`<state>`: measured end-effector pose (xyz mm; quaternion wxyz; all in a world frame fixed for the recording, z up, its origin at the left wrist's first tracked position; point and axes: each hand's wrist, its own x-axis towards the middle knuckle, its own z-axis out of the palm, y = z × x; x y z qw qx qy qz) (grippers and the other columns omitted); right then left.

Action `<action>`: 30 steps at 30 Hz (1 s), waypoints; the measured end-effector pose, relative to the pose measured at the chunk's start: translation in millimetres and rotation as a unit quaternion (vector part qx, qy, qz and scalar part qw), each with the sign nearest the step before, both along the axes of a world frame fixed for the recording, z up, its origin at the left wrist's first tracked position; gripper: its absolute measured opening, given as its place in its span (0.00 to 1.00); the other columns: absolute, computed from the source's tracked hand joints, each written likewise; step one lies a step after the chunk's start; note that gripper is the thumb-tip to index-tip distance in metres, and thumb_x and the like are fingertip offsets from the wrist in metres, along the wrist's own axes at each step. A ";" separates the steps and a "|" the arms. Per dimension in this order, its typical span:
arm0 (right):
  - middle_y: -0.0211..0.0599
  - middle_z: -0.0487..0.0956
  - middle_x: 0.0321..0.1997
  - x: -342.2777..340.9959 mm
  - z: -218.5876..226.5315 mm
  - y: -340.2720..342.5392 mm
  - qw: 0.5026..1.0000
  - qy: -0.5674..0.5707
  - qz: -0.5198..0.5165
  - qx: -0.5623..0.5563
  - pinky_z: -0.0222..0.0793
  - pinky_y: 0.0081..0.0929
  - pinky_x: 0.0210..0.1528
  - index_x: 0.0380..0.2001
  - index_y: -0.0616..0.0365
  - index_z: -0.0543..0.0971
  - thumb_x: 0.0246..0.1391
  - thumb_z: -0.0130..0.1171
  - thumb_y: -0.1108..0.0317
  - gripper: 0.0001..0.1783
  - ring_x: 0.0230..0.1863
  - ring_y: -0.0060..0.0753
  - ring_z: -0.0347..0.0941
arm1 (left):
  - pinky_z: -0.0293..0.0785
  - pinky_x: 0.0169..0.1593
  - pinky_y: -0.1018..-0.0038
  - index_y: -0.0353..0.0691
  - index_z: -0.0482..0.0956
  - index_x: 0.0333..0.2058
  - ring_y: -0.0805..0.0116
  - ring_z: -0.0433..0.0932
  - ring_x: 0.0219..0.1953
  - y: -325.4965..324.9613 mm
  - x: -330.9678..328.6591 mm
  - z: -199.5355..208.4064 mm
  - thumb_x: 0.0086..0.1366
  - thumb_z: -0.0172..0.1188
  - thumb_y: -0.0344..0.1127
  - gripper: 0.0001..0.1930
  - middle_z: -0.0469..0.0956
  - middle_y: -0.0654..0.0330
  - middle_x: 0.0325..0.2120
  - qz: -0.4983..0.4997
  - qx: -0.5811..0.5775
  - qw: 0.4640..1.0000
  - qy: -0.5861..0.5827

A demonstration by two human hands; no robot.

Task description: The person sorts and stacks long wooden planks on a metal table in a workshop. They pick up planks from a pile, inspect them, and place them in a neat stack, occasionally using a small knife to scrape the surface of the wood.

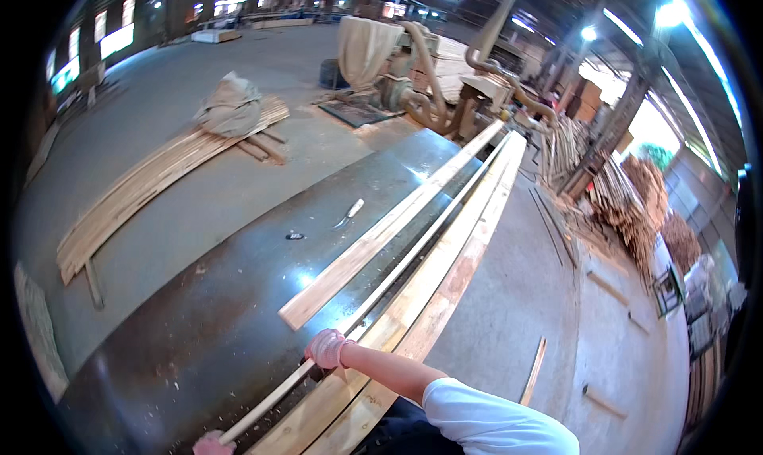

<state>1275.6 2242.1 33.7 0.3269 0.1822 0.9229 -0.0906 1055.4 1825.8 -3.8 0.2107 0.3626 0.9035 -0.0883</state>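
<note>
A long thin wooden strip [269, 401] runs lengthwise over a dark, glossy metal table [199, 320]. My right hand [327, 349], in a pinkish work glove, is closed around the strip. At the lower edge, my left hand [213, 444], gloved too, grips the strip's near end; part of it is cut off by the picture's edge. Left of the strip lies a wider pale board [381, 228]. Two more long boards, a yellowish board [433, 274] and a knotty board [461, 278], lie side by side under my right forearm. A white-handled knife [350, 212] and a small black object [295, 236] rest on the table.
Stacked planks [151, 173] with a pale sack [230, 105] on top lie on the floor at left. Beyond the table stands a machine with ducts [429, 73]. Wood bundles [624, 209] lean at right, and loose sticks [534, 371] lie on the floor.
</note>
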 end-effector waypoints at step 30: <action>0.48 0.83 0.28 45.7 14.9 60.2 0.972 0.196 0.115 -0.065 0.76 0.48 0.25 0.32 0.55 0.83 0.43 0.62 0.66 0.10 0.28 0.48 0.82 | 0.72 0.63 0.61 0.49 0.79 0.60 0.54 0.78 0.59 62.0 30.7 52.9 0.53 0.72 0.62 0.39 0.81 0.54 0.55 0.030 -0.086 0.995 -0.034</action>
